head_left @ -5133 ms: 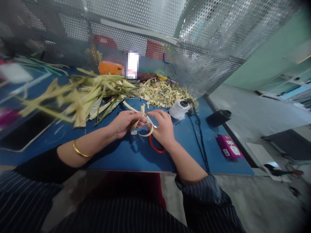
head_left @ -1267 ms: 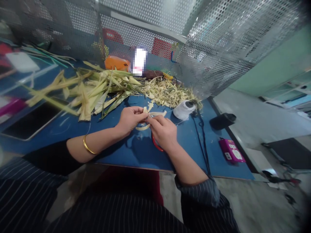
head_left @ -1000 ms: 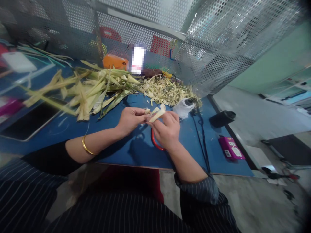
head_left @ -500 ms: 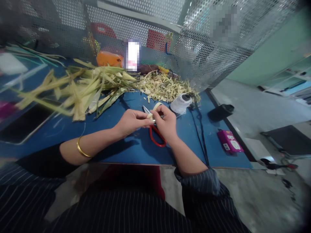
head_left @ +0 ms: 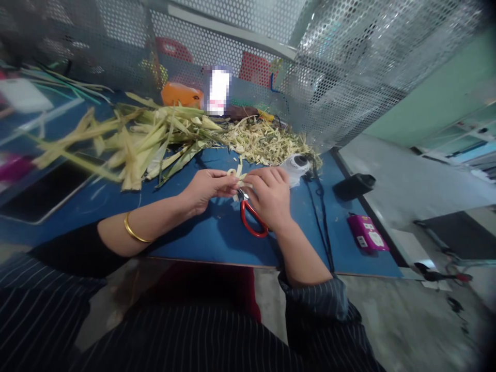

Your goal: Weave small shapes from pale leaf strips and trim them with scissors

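Observation:
Between my hands is a pale, looped strip of corn husk point(head_left: 232, 172). My left hand point(head_left: 207, 191) pinches it between thumb and fingers. From the other side my right hand point(head_left: 271, 196) closes its fingers on the strip's right part. Red-handled scissors point(head_left: 253, 219) lie on the blue table just below the strip, their blades partly hidden by my hands. A white cone of thread point(head_left: 295, 168) stands tilted right behind my right hand. Beyond my left hand spreads a heap of long corn husks point(head_left: 155, 134), with a pile of shredded husk point(head_left: 267, 139) to its right.
A dark phone-like slab point(head_left: 50, 188) lies at the left of the blue table point(head_left: 217, 245). On the right are a black cylinder point(head_left: 354, 186), a purple tissue pack point(head_left: 367, 232) and black cords point(head_left: 320, 222). A perforated metal screen point(head_left: 217, 41) closes off the back.
The husk strip is turned, and its loop now shows above my left fingertips. My right hand has shifted slightly right with its fingers reaching over the strip. The scissors stay on the table.

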A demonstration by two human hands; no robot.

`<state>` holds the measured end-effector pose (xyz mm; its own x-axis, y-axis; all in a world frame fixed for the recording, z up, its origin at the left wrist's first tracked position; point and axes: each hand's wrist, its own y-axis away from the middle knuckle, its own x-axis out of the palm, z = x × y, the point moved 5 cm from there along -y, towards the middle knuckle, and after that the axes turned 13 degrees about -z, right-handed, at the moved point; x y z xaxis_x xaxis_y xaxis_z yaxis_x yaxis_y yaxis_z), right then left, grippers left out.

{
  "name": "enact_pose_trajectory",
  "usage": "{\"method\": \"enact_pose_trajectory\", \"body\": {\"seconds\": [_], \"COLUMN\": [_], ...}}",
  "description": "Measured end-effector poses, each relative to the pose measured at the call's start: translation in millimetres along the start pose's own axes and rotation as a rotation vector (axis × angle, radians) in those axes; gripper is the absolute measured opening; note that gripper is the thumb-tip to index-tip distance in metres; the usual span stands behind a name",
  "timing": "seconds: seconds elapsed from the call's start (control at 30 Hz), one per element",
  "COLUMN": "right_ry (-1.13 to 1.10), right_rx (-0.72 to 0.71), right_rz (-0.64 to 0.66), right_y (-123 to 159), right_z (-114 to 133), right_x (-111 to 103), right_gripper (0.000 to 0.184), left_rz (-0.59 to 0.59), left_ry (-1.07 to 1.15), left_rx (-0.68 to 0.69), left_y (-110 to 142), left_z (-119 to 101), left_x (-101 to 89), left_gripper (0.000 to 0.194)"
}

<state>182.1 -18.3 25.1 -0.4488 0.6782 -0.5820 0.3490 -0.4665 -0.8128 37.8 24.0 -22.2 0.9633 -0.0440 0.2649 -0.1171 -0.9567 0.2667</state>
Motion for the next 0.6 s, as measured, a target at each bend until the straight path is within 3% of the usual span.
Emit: {"method": "enact_pose_trajectory", "body": {"seconds": [0.17,0.3,0.37,0.43,0.53,0.6], "right_ry": [0.08,-0.108,-0.328,-0.593,-0.982,-1.177], "right_rx": [-0.001,0.14,0.35,0.663,1.17,1.425], "right_rz": [-0.023,0.069,0.131,0.141,0.044,-0.03], "right_y": [4,10,14,18,30,37], "right_z": [5,13,13,7,-8,-17], "right_x": [2,10,18,27,40,47], "right_gripper": [0.013,0.02,0.021,0.023,0.024,0.025], "left_rz": [-0.01,-0.058,-0.083,-0.106,-0.118,-0.091], "left_ry": [0.005,-0.073,-0.103,-0.106,-0.133,-0.188], "left_rx": [0.007,0.108,0.151,0.188,0.221,0.213], "left_y": [0,-2,-3,-3,-2,0], "left_z": [0,-3,-4,-6,-6,-5], "left_x": [0.3,-3.2,-5.0,-6.2,-5.2,-2.3], "left_gripper": [0.022,0.026,0.026,0.024,0.022,0.022]}}
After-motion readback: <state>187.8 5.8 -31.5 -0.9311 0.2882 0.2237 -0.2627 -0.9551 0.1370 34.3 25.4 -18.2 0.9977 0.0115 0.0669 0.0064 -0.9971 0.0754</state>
